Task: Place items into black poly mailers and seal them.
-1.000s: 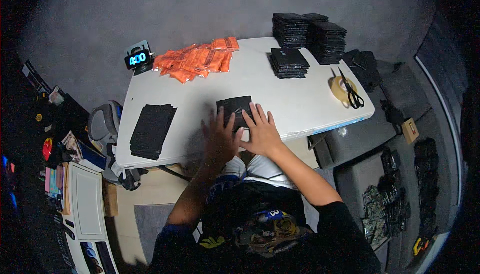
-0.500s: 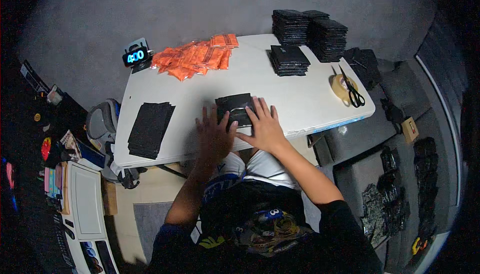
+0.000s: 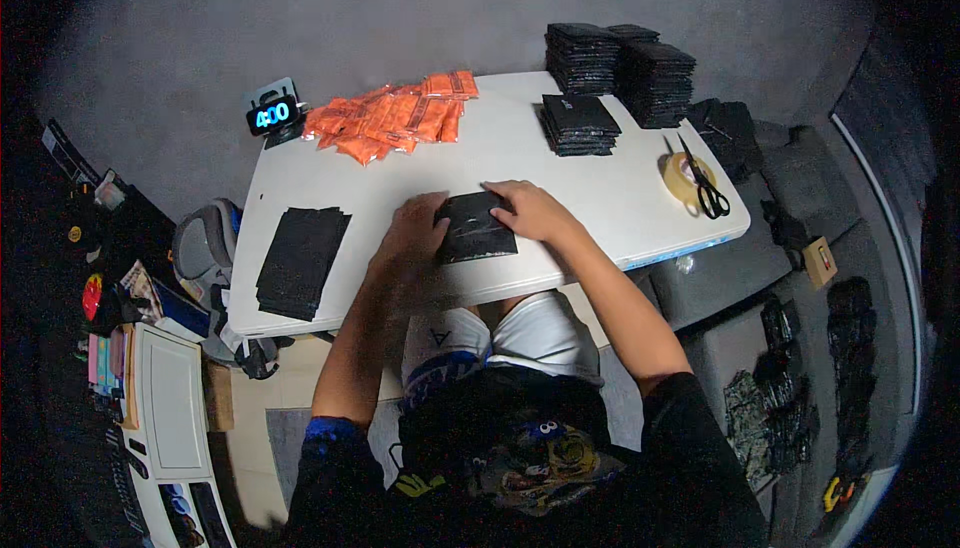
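A folded black plastic mailer (image 3: 478, 231) lies on the white table (image 3: 400, 183) near its front edge, its glossy top creased. My left hand (image 3: 417, 223) grips the mailer's left side, fingers bent and partly in shadow. At its right side, my right hand (image 3: 538, 213) holds the edge, thumb on top and fingers reaching to the far corner. Left of my hands is a flat stack of black mailers (image 3: 303, 263). Farther back, a short pile of folded black packets (image 3: 580, 126) stands on the right.
Orange packets in clear wrap (image 3: 390, 120) are heaped at the back left beside a lit clock display (image 3: 273, 115). Tall stacks of black packets (image 3: 655, 83) stand at the back right. Black scissors (image 3: 708, 193) rest by a tape roll (image 3: 683, 180). A grey sofa (image 3: 720, 268) adjoins the right side.
Both hands have moved from lying spread across the mailer to its left and right sides, fingers now bent around the edges. The folded mailer's top now shows more fully.
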### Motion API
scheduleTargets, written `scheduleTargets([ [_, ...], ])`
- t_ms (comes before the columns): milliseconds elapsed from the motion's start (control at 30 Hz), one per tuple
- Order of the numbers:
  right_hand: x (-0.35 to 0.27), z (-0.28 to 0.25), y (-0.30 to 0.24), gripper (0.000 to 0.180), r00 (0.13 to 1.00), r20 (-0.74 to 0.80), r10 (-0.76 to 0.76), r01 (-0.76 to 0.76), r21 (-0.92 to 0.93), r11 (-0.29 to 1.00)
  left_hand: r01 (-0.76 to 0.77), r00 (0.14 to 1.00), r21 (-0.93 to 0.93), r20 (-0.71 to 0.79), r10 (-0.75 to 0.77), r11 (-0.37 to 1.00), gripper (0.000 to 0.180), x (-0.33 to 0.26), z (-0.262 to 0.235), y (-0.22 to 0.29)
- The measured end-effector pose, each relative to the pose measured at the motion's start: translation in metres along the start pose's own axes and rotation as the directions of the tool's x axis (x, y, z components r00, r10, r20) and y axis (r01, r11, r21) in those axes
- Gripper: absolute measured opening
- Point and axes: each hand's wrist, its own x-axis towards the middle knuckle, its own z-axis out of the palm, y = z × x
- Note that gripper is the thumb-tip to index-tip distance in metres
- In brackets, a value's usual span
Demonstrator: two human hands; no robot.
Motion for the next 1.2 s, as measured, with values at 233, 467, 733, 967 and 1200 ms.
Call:
scheduleTargets([
  [233, 0.043, -0.025, -0.007, 0.041, 0.946, 0.324, 0.018, -0.084, 0.191, 0.978, -0.076, 0.956, 0.015, 0.285, 0.069, 0.997, 0.047, 0.037, -0.015, -0.009],
  [467, -0.007, -0.079, -0.084, 0.029, 0.979, -0.192, -0.067, 0.101, 0.172, 0.980, -0.193, 0.976, -0.143, -0.132, 0.175, 0.971, 0.035, 0.032, -0.049, 0.049],
  [733, -0.111, -0.033, -0.088, 0.029, 0.997, -0.072, -0.017, 0.020, 0.042, 0.999, -0.152, 0.984, 0.022, 0.094, 0.150, 0.988, 0.045, -0.077, -0.016, 0.092],
  [967, -0.070, 0.000, -0.077, 0.045, 0.967, -0.251, 0.034, -0.019, 0.063, 0.998, -0.179, 0.976, 0.166, -0.096, 0.197, 0.970, 0.057, -0.036, 0.022, 0.089],
  [1200, -0.066, 0.042, -0.058, 0.071, 0.990, -0.086, 0.110, -0.129, -0.267, 0.955, -0.063, 0.995, 0.316, 0.094, 0.035, 0.947, 0.075, -0.035, 0.055, 0.075],
])
